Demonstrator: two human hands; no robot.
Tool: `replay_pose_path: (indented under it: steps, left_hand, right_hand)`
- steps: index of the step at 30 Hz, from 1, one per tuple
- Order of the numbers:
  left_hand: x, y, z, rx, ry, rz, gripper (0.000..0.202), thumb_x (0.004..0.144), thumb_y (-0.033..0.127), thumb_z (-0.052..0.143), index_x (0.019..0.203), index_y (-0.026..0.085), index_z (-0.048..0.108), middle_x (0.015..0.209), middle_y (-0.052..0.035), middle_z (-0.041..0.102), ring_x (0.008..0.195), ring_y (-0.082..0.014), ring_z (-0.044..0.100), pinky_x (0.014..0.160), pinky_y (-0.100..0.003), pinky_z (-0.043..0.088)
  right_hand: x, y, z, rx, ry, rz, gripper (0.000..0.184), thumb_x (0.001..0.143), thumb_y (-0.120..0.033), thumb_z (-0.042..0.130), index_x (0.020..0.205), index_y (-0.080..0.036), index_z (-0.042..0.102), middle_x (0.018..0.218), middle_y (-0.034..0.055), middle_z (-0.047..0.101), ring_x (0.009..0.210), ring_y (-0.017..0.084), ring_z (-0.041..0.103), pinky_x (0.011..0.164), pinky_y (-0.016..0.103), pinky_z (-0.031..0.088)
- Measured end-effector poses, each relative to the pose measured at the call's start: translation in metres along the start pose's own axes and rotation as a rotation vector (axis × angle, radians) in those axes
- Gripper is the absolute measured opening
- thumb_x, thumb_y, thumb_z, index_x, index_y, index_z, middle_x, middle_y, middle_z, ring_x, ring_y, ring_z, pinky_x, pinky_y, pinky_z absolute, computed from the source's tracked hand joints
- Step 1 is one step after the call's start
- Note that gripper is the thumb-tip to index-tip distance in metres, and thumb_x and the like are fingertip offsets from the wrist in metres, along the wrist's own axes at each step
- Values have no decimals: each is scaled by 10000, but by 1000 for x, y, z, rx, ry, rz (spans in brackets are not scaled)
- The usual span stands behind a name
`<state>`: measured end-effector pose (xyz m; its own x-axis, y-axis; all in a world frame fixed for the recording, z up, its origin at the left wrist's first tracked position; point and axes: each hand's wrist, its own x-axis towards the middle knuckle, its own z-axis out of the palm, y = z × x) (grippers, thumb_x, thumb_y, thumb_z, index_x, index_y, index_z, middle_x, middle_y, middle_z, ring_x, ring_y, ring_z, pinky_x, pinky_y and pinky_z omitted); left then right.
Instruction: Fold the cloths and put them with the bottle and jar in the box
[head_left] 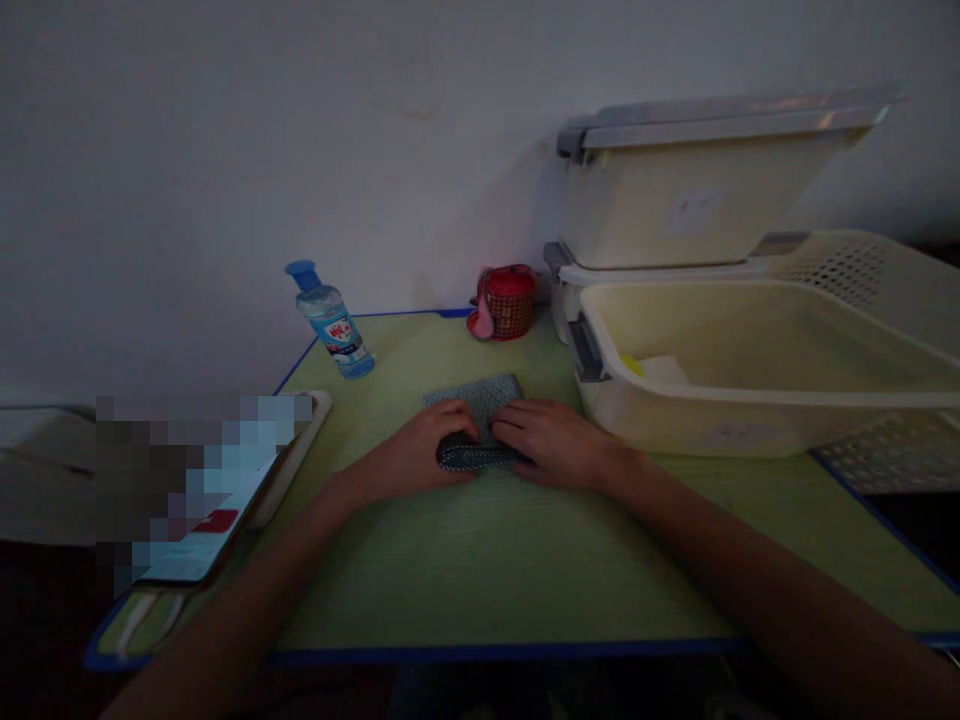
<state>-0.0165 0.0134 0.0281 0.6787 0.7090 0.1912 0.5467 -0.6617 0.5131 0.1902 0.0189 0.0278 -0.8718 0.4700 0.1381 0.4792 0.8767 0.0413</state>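
Observation:
A grey-blue textured cloth (484, 400), with a stitched edge, lies on the green tabletop (510, 570) at the middle. Its near end is folded or rolled over into a thick band. My left hand (431, 445) closes round the left side of that band, thumb low and fingers on top. From the right, my right hand (551, 440) grips the other side with its fingers curled over the cloth. Parts of the fold are hidden under my fingers.
Behind on the left stands a blue bottle (341, 335). A red woven container (510, 302) sits by the wall. At right are an open cream bin (697, 420) and a lidded box (667, 200). A tablet-like screen (202, 555), partly pixelated, leans at left.

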Motion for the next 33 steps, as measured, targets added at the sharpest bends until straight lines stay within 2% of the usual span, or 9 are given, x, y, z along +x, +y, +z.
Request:
replay_pose_path:
  steps: [3, 9, 15, 21, 24, 27, 33]
  left_hand:
    - [0, -2, 0, 5, 5, -17, 111, 689, 158, 603, 714, 166, 495, 756, 22, 511, 726, -131, 488, 660, -242, 387]
    - [0, -11, 3, -28, -50, -58, 227, 723, 245, 613, 632, 170, 418, 634, 54, 454, 606, -102, 411, 567, -218, 313]
    - [1, -15, 3, -53, -116, 9, 286, 762, 317, 607, 590, 150, 453, 681, 34, 458, 650, -106, 448, 624, -227, 342]
    - [1, -17, 3, -75, -121, 26, 307, 806, 358, 553, 589, 144, 517, 675, 28, 456, 651, -110, 456, 640, -234, 362]
    - [0, -17, 3, -73, -114, -6, 331, 839, 376, 491, 611, 144, 552, 699, 17, 479, 661, -117, 478, 648, -244, 377]
    - [0, -17, 3, -74, -97, -35, 333, 864, 385, 432, 692, 150, 592, 750, 2, 522, 717, -133, 506, 687, -255, 397]
    - [1, -14, -1, -61, -42, -77, 322, 876, 373, 381, 753, 145, 573, 764, -14, 553, 751, -154, 524, 705, -264, 395]
  right_hand:
    - [0, 1, 0, 14, 6, 1, 167, 782, -198, 532, 930, -128, 564, 904, 88, 588, 883, 209, 518, 763, 340, 419]
    - [-2, 4, 1, 53, 14, -21, 180, 780, -206, 537, 940, -129, 563, 926, 92, 579, 882, 206, 508, 765, 342, 417]
    - [-2, 4, 0, 44, 16, -34, 175, 773, -217, 546, 920, -124, 568, 915, 85, 584, 866, 206, 507, 765, 336, 421]
    - [-3, 4, -3, 28, 30, -38, 165, 781, -204, 533, 919, -120, 568, 917, 89, 588, 871, 210, 510, 764, 336, 417]
    - [-2, 3, -3, 37, 27, -1, 141, 838, -210, 473, 909, -130, 564, 885, 83, 592, 840, 200, 526, 734, 327, 413]
    - [-1, 1, -4, 90, 32, 72, 206, 899, -247, 390, 867, -137, 561, 819, 69, 596, 763, 178, 543, 695, 309, 405]
    - [2, -2, -6, 263, 50, 213, 236, 915, -257, 378, 816, -136, 555, 739, 45, 594, 648, 144, 540, 605, 264, 375]
